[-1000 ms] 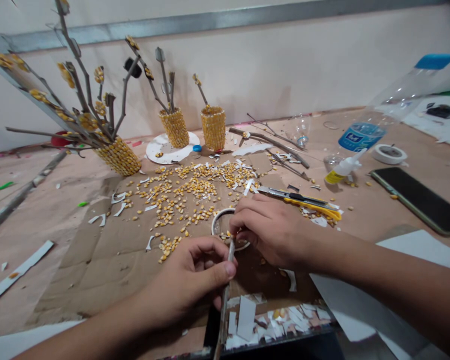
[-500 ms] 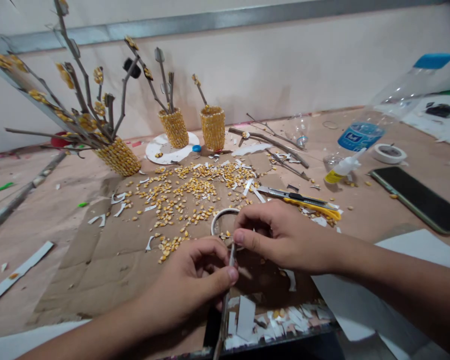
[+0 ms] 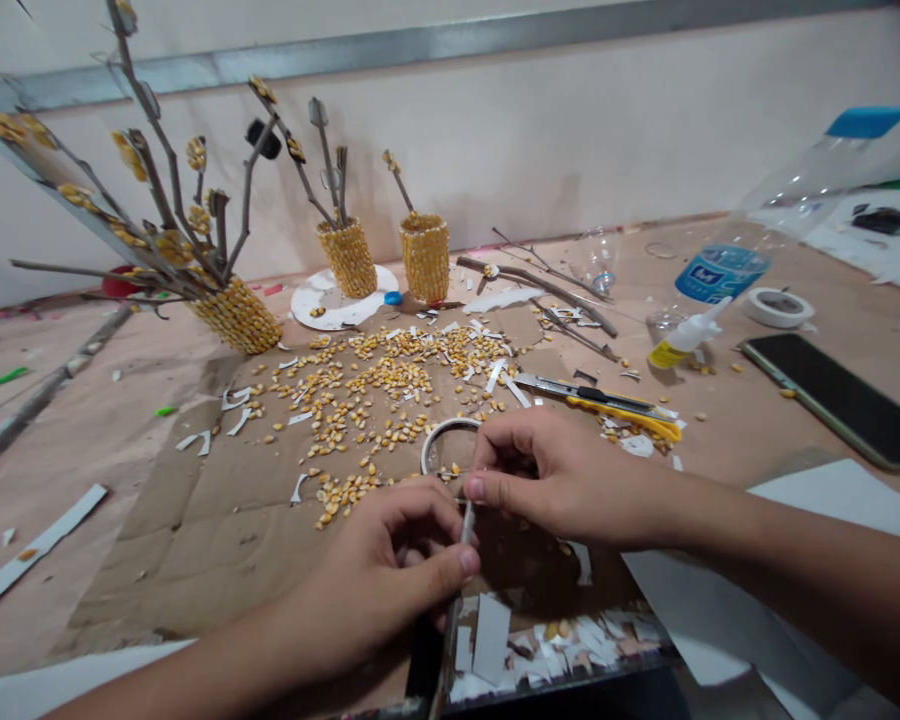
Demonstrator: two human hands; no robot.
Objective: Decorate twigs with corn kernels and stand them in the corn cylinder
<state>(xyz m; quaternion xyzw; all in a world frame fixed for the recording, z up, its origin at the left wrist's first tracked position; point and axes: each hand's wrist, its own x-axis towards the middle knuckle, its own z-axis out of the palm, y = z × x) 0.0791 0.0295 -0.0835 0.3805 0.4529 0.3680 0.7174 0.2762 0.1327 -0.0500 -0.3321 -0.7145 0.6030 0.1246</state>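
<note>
L hand (image 3: 390,570) is clenched round a thin stick (image 3: 448,638), thumb pressed on its side. The stick runs from the tray (image 3: 422,665) edge up twd the ring (image 3: 439,432). That grip hasn't changed in the last sec; the hand only slid a touch lower & right.

R hand (image 3: 562,480) is what moved. A sec ago it lay over the ring, fingers down among the kernels (image 3: 390,380) at its near edge. Half a sec ago it had lifted off & come back twd us, thumb & forefinger closing near the stick's top. Now they're pinched right at the stick tip, just above the L thumb, other fingers curled. We can't tell if a kernel sits in that pinch: too small & hidden by the fingertips.

As we read it, work has shifted from the pile to the stick tip, w/ both hands meeting on the stick, just this side of the ring, over the cardboard (image 3: 210,520). Ring, kernels & cutter (image 3: 607,400) lie where they were. The cutter is just beyond R hand, untouched.
</note>
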